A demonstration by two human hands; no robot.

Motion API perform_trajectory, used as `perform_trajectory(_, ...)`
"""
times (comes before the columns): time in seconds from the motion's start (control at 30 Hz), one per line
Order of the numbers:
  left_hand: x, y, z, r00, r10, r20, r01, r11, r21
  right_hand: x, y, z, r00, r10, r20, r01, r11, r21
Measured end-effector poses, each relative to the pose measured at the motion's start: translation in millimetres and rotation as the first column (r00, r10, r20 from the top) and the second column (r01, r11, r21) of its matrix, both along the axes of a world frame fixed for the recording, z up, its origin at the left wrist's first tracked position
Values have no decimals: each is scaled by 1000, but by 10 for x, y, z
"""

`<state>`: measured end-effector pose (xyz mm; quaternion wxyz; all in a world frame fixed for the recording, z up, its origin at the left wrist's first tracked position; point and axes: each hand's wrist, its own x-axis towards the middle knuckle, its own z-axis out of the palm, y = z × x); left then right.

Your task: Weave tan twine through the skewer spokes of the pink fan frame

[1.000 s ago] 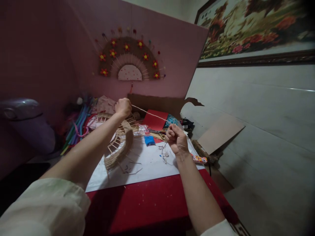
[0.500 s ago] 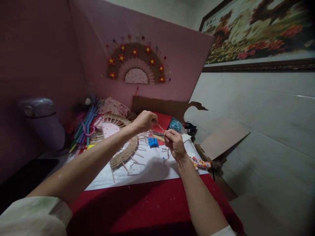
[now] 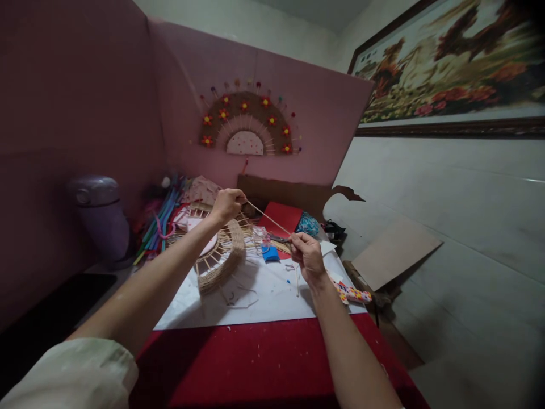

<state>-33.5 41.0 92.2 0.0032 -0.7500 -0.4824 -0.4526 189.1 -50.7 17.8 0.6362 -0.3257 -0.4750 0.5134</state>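
Note:
My left hand [image 3: 226,203] is closed on one end of a thin jute twine [image 3: 268,218] and is raised above a half-round woven fan of twine and sticks [image 3: 221,258], which tilts up off the white paper sheet [image 3: 272,295]. The twine runs taut down to my right hand [image 3: 305,255], which pinches its other end over the paper. Short stick pieces and twine scraps lie on the paper under my right hand.
A red table [image 3: 255,363] carries the paper, a blue clip [image 3: 271,253], red card [image 3: 281,218], a teal bundle [image 3: 307,225], a dotted strip [image 3: 353,294] and coloured pipe cleaners [image 3: 162,221]. A finished flowered fan [image 3: 249,122] hangs on the pink board. A purple bin [image 3: 100,218] stands left, cardboard [image 3: 395,253] right.
My hands had come close together half a second ago; now the left hand has risen and pulled away, drawing the twine taut and tilting the woven fan up.

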Motion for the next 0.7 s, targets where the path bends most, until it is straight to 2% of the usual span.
perform_trajectory(0.2, -34, -60, -51, 986, -162, 35, 164, 983, -87, 79, 84, -29, 963, -271, -15, 271, 961, 46)
perform_trajectory(0.37, -6, -154, -108, 907, -325, 269, 378, 909, -178, 101, 119, -77, 892, -445, 77, 428, 888, 168)
perform_trajectory(0.5, 97, -295, -117, 817, -297, 494, 447, 868, -218, 107, 124, -108, 843, -524, 119, 488, 840, 240)
perform_trajectory(0.63, 188, -404, -141, 676, -243, 696, 547, 798, -253, 109, 108, -99, 833, -542, 113, 500, 825, 264)
perform_trajectory(0.7, 196, -411, -160, 603, -220, 767, 603, 755, -258, 123, 98, -81, 854, -508, 114, 471, 848, 243)
